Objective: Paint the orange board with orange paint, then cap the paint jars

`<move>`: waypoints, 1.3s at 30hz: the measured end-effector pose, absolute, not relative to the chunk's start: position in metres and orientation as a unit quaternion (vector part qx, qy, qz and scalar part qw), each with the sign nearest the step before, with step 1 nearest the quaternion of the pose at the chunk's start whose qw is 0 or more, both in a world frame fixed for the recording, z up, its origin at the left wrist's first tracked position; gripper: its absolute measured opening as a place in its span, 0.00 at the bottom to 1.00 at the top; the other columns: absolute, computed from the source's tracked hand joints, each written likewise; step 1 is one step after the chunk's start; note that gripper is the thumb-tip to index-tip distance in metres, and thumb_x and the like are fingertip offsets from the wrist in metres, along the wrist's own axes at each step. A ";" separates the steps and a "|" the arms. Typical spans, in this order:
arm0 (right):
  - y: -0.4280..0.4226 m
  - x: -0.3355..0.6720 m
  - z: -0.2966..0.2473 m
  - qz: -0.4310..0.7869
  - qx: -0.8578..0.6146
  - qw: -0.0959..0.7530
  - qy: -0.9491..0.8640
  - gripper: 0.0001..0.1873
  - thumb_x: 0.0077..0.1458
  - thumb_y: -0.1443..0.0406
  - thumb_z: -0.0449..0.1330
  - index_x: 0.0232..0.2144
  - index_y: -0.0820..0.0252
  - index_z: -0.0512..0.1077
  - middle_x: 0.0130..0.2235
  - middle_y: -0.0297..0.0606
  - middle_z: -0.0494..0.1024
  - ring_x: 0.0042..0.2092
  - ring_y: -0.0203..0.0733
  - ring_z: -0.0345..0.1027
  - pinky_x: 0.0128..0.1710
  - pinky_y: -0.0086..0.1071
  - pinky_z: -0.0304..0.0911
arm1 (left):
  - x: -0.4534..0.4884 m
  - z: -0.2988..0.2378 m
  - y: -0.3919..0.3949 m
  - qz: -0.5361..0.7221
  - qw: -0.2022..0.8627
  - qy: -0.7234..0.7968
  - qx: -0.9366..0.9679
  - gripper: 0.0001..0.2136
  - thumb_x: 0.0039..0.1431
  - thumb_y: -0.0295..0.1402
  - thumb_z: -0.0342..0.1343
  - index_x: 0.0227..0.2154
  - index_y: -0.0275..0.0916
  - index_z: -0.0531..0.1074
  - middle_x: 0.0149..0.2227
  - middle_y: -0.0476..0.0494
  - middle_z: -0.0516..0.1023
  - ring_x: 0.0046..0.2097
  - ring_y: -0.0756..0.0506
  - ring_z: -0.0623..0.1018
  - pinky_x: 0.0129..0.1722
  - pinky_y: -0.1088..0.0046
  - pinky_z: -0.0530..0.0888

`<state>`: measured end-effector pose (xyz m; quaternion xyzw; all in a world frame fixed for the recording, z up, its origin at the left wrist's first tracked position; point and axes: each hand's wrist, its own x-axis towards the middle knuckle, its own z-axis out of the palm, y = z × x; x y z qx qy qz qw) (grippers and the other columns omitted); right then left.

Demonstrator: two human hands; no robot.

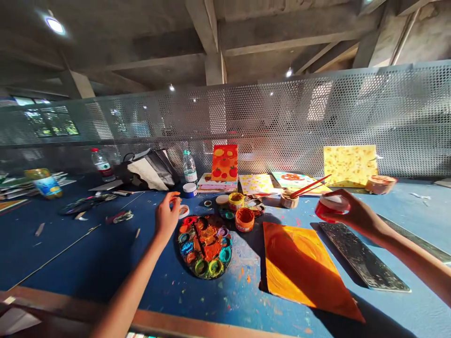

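My right hand grips a red paint jar with a white lid, held above the table at the right. My left hand hovers over the upper left of the palette with its fingers curled together; what they hold, if anything, is hidden. Close beside its fingertips is a white lid. Below lies a round palette with wells of many colours and orange smears in the middle. An open orange paint jar and a yellow one stand behind it. An orange-painted canvas lies in front of my right hand.
A wooden pot holds red-handled brushes. A blue jar and bottles stand farther back. Painted canvases lean near a perforated metal screen. A dark paint-flecked slab lies under my right forearm.
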<state>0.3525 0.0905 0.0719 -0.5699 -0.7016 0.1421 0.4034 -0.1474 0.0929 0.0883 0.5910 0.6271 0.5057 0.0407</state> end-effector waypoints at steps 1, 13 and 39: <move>0.079 0.339 0.083 0.167 -0.550 0.432 -0.695 0.22 0.42 0.57 0.66 0.41 0.48 0.66 0.36 0.39 0.79 0.38 0.56 0.74 0.39 0.49 0.68 | -0.130 0.093 0.084 0.511 0.057 0.601 0.612 0.10 0.64 0.33 0.52 0.46 0.38 0.68 0.42 0.42 0.76 0.46 0.43 0.77 0.50 0.57 0.73; 0.018 0.109 0.167 0.287 -0.247 0.406 -0.832 0.23 0.48 0.60 0.66 0.45 0.56 0.63 0.42 0.39 0.77 0.42 0.42 0.72 0.43 0.38 0.69 | -0.039 0.115 -0.003 0.574 0.340 0.379 0.641 0.36 0.43 0.32 0.68 0.57 0.43 0.59 0.55 0.37 0.72 0.54 0.39 0.74 0.53 0.61 0.72; 0.025 0.116 0.242 0.067 -0.235 0.057 -0.968 0.21 0.43 0.72 0.67 0.42 0.58 0.75 0.38 0.35 0.81 0.36 0.39 0.72 0.33 0.30 0.61 | -0.056 0.120 0.011 0.461 0.538 0.322 0.628 0.25 0.33 0.35 0.73 0.37 0.35 0.74 0.33 0.43 0.78 0.37 0.44 0.76 0.35 0.69 0.72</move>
